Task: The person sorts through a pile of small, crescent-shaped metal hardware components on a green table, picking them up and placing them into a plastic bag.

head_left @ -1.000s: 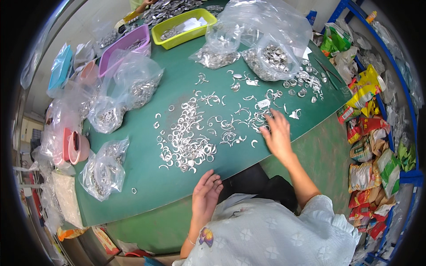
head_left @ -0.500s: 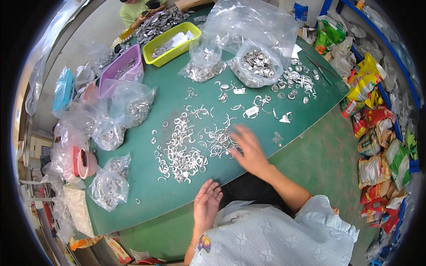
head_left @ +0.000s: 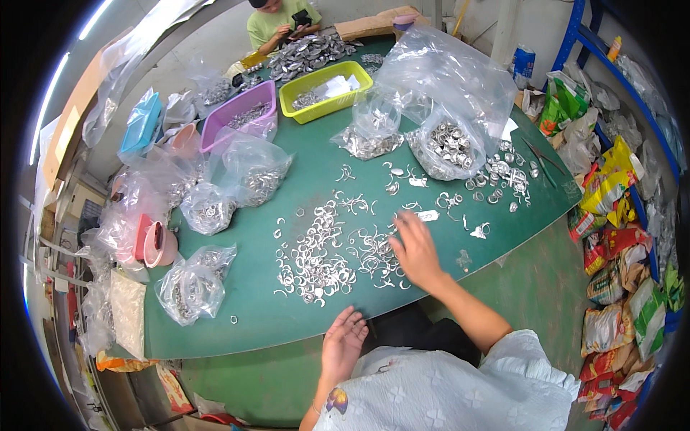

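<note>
My right hand (head_left: pixel 418 253) lies over the green table (head_left: pixel 251 309), at the right edge of a small heap of silvery curved metal pieces (head_left: pixel 374 251). Its fingers are stretched out, and the fingertips come close to a white paper tag (head_left: pixel 429 215). Whether they touch any piece I cannot tell. To the left spreads a larger heap of silvery ring-like pieces (head_left: pixel 316 251). My left hand (head_left: pixel 345 336) rests by the table's near edge, fingers loosely bent and apart, with nothing in it.
Clear bags of metal pieces (head_left: pixel 194 287) stand along the left. A purple basket (head_left: pixel 215 126) and a yellow-green basket (head_left: pixel 323 108) are at the back. An open bag of rings (head_left: pixel 467 172) and pliers (head_left: pixel 543 154) lie right. A person (head_left: pixel 280 25) sits at the far end.
The view has shifted, so the table appears lower and further right. My right hand has moved away from the small heap's middle toward the paper tag. My left hand stays by the edge.
</note>
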Motion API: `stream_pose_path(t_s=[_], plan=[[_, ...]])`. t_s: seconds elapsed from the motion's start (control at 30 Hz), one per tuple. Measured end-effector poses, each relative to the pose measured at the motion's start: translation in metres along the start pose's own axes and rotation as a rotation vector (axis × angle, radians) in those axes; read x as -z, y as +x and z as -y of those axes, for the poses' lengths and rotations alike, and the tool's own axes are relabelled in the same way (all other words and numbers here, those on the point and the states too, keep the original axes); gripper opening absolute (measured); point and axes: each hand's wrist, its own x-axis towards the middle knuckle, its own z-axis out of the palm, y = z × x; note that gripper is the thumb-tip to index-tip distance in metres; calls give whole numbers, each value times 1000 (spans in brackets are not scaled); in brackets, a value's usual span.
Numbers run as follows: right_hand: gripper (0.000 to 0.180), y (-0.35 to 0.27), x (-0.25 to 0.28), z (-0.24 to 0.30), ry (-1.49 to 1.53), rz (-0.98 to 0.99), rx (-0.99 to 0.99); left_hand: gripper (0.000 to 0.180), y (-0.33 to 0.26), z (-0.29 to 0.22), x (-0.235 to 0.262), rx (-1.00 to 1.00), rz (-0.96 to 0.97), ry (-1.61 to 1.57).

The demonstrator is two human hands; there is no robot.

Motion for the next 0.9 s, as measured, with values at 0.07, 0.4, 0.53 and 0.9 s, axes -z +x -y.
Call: stream_pose_path(t_s=[0.07, 0.4, 0.53, 0.9], plan=[[45, 18, -3, -18, -254, 25, 3, 34, 0, 1, 3, -6, 3, 2], [61, 41, -9, -6, -159, 235, -11, 35, 2, 2, 4, -24, -43, 7], [58, 93, -13, -67, -427, 30, -91, 35, 11, 3, 2, 3, -36, 16], [25, 88, 2, -81, -252, 204, 238, 36, 14, 2, 6, -6, -52, -22]])
